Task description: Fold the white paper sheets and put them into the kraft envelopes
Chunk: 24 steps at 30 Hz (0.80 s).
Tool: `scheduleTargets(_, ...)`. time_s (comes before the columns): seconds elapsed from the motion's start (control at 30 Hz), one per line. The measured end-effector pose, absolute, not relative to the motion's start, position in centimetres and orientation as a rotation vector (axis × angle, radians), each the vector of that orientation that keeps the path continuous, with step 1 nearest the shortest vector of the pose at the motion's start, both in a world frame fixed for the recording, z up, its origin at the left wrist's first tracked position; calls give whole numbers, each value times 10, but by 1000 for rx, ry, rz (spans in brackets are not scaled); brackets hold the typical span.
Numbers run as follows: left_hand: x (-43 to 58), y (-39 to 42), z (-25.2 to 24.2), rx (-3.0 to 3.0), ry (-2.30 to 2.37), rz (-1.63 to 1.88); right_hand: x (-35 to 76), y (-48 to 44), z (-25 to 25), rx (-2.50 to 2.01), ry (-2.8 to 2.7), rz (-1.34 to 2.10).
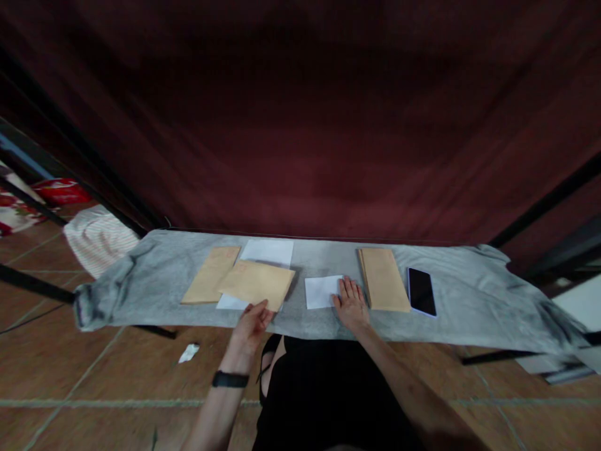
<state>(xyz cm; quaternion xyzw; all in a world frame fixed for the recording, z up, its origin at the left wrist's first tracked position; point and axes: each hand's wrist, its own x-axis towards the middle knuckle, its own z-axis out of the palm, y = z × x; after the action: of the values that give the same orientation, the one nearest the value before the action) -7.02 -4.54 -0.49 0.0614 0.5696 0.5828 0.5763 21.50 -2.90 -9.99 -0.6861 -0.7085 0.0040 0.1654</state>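
My left hand (256, 318) pinches the lower edge of a brown paper envelope (257, 282), which is tilted over white paper sheets (270, 250). To its left lies another brown envelope or stack of them (212, 275), partly covered by the held one. My right hand (351, 304) lies flat with fingers stretched out, touching the right end of a folded white paper (322, 292). Right beside that hand is a stack of brown envelopes (387, 280).
A grey cloth (141, 285) covers the narrow table. A phone (421, 292) with a dark screen lies right of the envelope stack. Behind the table hangs a dark red curtain (319, 156). Striped fabric (101, 238) is at the left, and a crumpled white scrap (188, 352) lies on the tiled floor.
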Motion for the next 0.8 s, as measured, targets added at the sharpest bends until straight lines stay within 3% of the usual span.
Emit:
scheduleTargets(0.17, 3, -66, -31, 84, 1182, 1337, 214, -38, -92, -1620, -1735, 345)
scheduleTargets(0.33, 27, -75, -38, 55, 1108, 1302, 195, -52, -77, -1283, -1143, 1213)
scheduleTargets(0.43, 34, -79, -41, 52, 1085, 1275, 185, -60, -64, -1116, -847, 1541)
scheduleTargets(0.8, 46, -89, -47, 23, 1006, 1183, 193, -71, -55, -1110, -715, 1601)
